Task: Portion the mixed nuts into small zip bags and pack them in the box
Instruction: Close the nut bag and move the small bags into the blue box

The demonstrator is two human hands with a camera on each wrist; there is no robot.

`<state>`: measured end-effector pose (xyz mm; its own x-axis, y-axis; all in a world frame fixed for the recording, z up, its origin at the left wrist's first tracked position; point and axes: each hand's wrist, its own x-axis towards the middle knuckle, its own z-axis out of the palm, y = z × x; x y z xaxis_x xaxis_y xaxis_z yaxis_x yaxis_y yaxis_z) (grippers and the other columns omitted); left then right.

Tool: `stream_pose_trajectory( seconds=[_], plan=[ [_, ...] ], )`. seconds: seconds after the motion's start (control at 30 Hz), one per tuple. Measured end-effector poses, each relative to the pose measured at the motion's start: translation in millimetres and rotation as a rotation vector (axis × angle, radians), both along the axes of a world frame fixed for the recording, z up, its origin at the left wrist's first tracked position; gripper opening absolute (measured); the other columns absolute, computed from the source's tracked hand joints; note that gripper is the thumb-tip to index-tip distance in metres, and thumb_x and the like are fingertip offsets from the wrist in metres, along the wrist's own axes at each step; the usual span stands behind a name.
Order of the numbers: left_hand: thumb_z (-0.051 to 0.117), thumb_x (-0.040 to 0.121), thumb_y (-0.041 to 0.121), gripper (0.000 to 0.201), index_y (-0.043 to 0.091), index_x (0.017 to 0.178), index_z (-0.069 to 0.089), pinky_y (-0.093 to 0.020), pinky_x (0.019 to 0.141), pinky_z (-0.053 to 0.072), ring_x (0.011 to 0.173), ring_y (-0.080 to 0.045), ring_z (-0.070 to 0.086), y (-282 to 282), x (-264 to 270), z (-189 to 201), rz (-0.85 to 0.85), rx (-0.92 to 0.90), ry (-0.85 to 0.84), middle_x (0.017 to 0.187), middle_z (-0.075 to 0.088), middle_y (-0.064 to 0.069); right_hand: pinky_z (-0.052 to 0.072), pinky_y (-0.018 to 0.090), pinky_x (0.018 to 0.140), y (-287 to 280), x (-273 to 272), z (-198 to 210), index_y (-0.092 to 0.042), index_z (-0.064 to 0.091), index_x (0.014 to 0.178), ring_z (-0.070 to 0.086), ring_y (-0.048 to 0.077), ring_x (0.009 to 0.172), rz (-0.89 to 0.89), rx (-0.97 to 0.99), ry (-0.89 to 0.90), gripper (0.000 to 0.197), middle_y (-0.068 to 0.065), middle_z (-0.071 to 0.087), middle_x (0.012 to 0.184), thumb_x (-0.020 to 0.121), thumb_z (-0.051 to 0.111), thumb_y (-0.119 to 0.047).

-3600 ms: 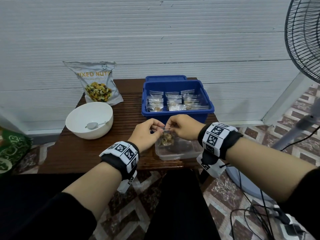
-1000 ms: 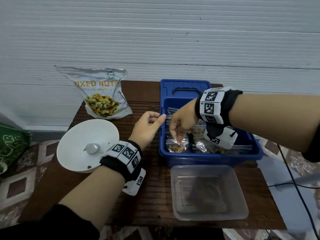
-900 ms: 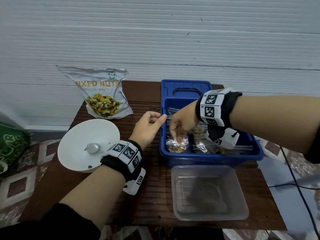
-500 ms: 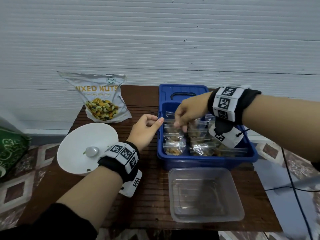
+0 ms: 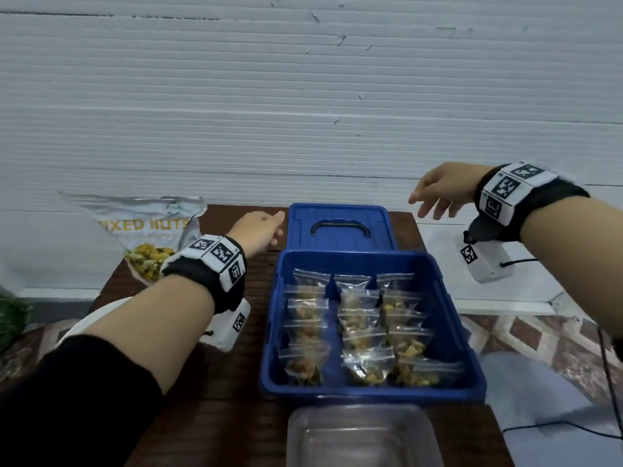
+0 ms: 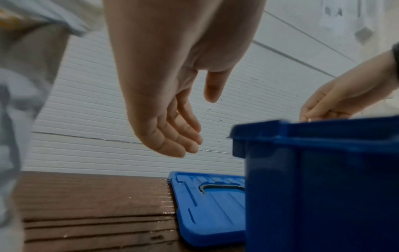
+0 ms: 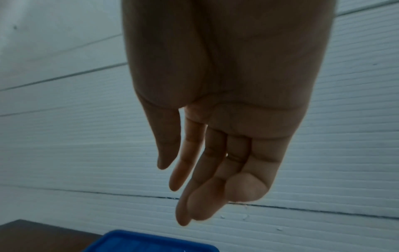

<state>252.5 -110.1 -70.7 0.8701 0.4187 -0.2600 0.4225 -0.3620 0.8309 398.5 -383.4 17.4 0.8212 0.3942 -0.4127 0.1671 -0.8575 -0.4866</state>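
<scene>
Both hands (image 5: 259, 230) (image 5: 441, 188) beyond packed box (image 5: 448, 318)

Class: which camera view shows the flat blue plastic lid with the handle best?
The head view: the flat blue plastic lid shows nearly whole, behind the blue box. The left wrist view shows its left part; the right wrist view shows only a blue edge, perhaps the lid.

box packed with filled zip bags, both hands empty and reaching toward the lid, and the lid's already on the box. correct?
Not quite: the lid is off, lying flat on the table behind the open box, as the head view shows. The rest holds: filled zip bags sit in the box, and the left hand and right hand are empty near the lid.
</scene>
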Motion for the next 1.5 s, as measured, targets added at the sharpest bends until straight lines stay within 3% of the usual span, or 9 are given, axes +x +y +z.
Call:
stream_pose_trajectory(
  seconds=[0.2,0.33,0.47,0.57,0.67,0.83,1.03,1.27,1.5],
  plan=[
    [0.045,0.1,0.037,0.032,0.006,0.097,0.053,-0.034,0.075,0.047,0.092,-0.025,0.055,-2,40,-12,0.038,-0.086,0.152,0.106,0.057,-0.012,0.048,0.03,0.055,-7,27,-50,-0.006,0.063,0.098,0.06,0.022,0.062,-0.075,-0.012,0.034,0.012,0.007,0.065,0.075,0.094,0.058,-0.016],
    [0.039,0.101,0.042,0.038,0.007,0.105,0.054,-0.043,0.095,0.05,0.112,-0.032,0.056,7,57,-26,-0.033,0.01,0.261,0.11,0.051,-0.009,0.054,0.034,0.06,-7,39,-89,-0.006,0.062,0.112,0.059,0.02,0.062,-0.089,-0.023,0.058,0.021,0.005,0.062,0.071,0.092,0.06,-0.014],
    [0.037,0.101,0.043,0.055,0.009,0.144,0.04,-0.042,0.093,0.05,0.122,-0.027,0.05,12,67,-34,-0.05,-0.024,0.304,0.139,0.048,-0.008,0.054,0.024,0.05,-5,47,-117,-0.007,0.055,0.129,0.061,0.015,0.056,-0.103,-0.036,0.051,0.038,-0.002,0.059,0.068,0.092,0.061,-0.016],
    [0.036,0.102,0.043,0.051,0.013,0.143,0.041,-0.04,0.095,0.049,0.123,-0.025,0.05,13,72,-41,-0.04,-0.075,0.305,0.145,0.044,-0.004,0.049,0.017,0.042,0,49,-131,-0.008,0.043,0.14,0.06,0.005,0.042,-0.111,-0.032,0.098,0.052,-0.003,0.064,0.065,0.092,0.061,-0.016],
    [0.038,0.101,0.042,0.047,0.013,0.137,0.047,-0.038,0.093,0.048,0.116,-0.021,0.052,14,77,-51,-0.004,-0.174,0.302,0.138,0.05,-0.002,0.048,0.015,0.046,8,47,-141,-0.01,0.042,0.141,0.062,0.011,0.062,-0.057,-0.049,0.118,0.052,0.01,0.066,0.097,0.094,0.059,-0.019],
    [0.048,0.1,0.03,0.052,0.008,0.145,0.035,-0.036,0.084,0.056,0.121,-0.024,0.054,18,79,-62,0.017,-0.194,0.264,0.135,0.053,-0.009,0.05,0.017,0.054,13,49,-149,-0.006,0.052,0.133,0.057,0.01,0.06,-0.033,-0.036,0.089,0.044,0.004,0.064,0.089,0.091,0.062,-0.01],
    [0.06,0.086,-0.011,0.068,0.003,0.146,0.033,-0.024,0.065,0.049,0.112,-0.026,0.056,21,77,-61,0.002,-0.174,0.163,0.14,0.049,-0.011,0.053,0.02,0.055,7,46,-135,-0.008,0.043,0.14,0.062,0.015,0.065,-0.072,0.016,0.041,0.057,0.013,0.065,0.103,0.087,0.064,-0.002],
    [0.066,0.083,-0.008,0.064,0.004,0.141,0.041,-0.034,0.101,0.044,0.124,-0.024,0.052,20,77,-24,-0.015,-0.086,0.031,0.135,0.054,-0.007,0.05,0.026,0.072,-3,40,-87,-0.007,0.038,0.143,0.061,0.021,0.076,-0.078,0.078,-0.056,0.057,0.018,0.066,0.111,0.09,0.06,-0.005],
    [0.063,0.081,-0.014,0.065,-0.002,0.14,0.038,-0.036,0.094,0.048,0.122,-0.029,0.054,8,56,31,0.004,-0.146,-0.101,0.134,0.053,-0.013,0.049,0.031,0.077,-21,15,-29,-0.009,0.037,0.144,0.063,0.026,0.08,-0.118,0.201,-0.083,0.058,0.016,0.066,0.1,0.09,0.059,-0.002]
  ],
)
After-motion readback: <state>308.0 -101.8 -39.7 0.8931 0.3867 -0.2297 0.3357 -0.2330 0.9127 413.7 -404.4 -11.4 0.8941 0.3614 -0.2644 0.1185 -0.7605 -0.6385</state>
